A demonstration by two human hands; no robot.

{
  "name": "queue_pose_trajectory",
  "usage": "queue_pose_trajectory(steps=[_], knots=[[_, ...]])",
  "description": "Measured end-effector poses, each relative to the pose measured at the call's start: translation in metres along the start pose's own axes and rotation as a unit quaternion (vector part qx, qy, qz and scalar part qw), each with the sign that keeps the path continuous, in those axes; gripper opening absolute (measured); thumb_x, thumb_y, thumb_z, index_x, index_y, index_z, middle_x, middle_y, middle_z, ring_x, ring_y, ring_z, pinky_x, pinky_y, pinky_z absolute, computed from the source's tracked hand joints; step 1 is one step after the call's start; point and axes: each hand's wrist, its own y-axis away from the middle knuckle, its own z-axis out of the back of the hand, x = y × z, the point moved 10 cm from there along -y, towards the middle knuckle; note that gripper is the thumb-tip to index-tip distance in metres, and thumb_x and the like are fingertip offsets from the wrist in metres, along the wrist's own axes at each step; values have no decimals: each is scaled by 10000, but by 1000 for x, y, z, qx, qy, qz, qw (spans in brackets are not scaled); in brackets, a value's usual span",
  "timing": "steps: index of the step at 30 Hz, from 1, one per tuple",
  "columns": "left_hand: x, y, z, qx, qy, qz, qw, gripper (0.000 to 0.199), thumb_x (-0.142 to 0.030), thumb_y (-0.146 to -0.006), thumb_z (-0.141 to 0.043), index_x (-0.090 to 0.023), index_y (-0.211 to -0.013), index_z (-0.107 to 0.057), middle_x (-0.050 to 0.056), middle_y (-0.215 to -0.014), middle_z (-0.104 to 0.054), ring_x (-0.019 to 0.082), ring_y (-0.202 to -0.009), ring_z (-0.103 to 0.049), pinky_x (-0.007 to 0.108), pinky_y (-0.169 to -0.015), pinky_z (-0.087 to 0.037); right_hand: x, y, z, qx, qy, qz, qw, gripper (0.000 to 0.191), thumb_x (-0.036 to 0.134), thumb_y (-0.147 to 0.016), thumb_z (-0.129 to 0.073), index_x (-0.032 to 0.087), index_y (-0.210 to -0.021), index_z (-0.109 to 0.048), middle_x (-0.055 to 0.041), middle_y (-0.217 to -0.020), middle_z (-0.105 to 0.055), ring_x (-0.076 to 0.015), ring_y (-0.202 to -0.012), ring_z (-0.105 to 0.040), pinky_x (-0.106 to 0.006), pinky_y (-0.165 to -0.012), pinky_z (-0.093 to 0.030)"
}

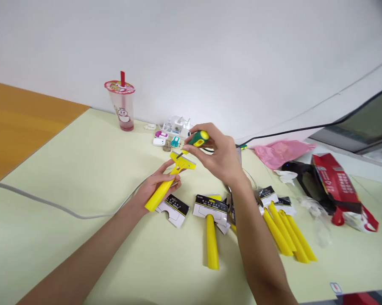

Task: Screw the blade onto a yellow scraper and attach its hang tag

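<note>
My left hand [155, 186] closes around the tapered handle of a yellow plastic scraper [168, 186], held above the pale worktop [66, 161]; my right hand [214, 154] pinches narrow on a small screwdriver [199, 138], its handle smooth green and yellow, its thin metal tip at the scraper's flat head. Below my hands lie more yellow scrapers [286, 235] and printed card sleeves [174, 210]; toward the far edge stand a clear plastic cup [122, 108], a crumpled pink bag [281, 152] and a red carton [335, 182].
</note>
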Motion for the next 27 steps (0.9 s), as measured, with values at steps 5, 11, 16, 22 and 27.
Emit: queue_pose_trajectory(steps=[5, 11, 16, 22, 27], knots=[[-2, 0, -1, -8, -9, -2, 1000, 674, -7, -806, -751, -258, -1418, -618, 126, -1237, -712, 133, -838, -707, 340, -913, -589, -1, -2, 2, 5, -22, 14, 1000, 334, 470, -982, -717, 234, -1208, -650, -25, -1037, -777, -192, -941, -762, -376, -930, -652], [-3, 1, -5, -18, 1, -7, 1000, 619, 11, -798, -737, -256, -1348, -641, 110, -1246, -699, 117, -826, -688, 328, -911, -569, -3, -2, 3, 17, -32, 13, 999, 277, 427, -998, -701, 245, -1199, -645, -32, -1051, -754, -201, -944, -760, -373, -903, -638], [-4, 5, -10, -33, -6, -4, 999, 682, 22, -789, -725, -238, -1408, -605, 108, -1208, -697, 120, -810, -676, 327, -890, -561, -4, -3, 3, 27, -26, 20, 999, 253, 441, -1003, -691, 246, -1152, -629, -29, -1007, -746, -191, -889, -732, -356, -864, -613], [1, 6, -17, -21, 7, -8, 1000, 731, 29, -784, -717, -259, -1445, -600, 116, -1264, -690, 99, -794, -661, 330, -922, -544, 1, -2, 10, 23, 58, 37, 997, 285, 466, -998, -710, 241, -1130, -595, -28, -959, -743, -202, -871, -706, -318, -772, -537], [8, -6, -26, 3, 5, 5, 1000, 619, 21, -775, -716, -258, -1325, -678, 102, -1290, -696, 90, -801, -661, 318, -926, -530, 15, 0, 16, -21, 133, 67, 989, 302, 402, -1066, -613, 252, -1318, -542, -80, -1193, -730, -215, -902, -704, -357, -814, -539]])
